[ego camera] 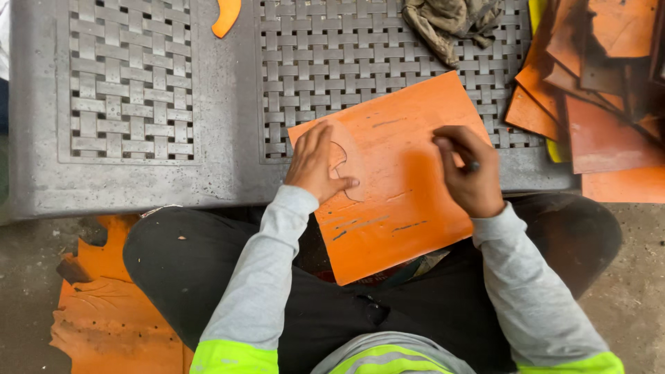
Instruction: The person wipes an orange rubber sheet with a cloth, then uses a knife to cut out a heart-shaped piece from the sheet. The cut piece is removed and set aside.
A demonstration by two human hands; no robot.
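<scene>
An orange leather-like sheet (398,187) lies tilted across the front edge of a grey plastic table (222,131), overhanging my lap. My left hand (315,165) presses flat on the sheet's left part, over a curved template of the same orange colour (344,161) whose outline shows beside my fingers. My right hand (467,170) is closed on a dark pen (472,166) with its tip at the sheet's right part.
A stack of orange and brown sheets (596,90) lies at the table's right end. A crumpled dirty rag (450,21) sits at the top. A small orange cut piece (226,17) lies at the back. More orange scraps (111,318) lie on the floor at left.
</scene>
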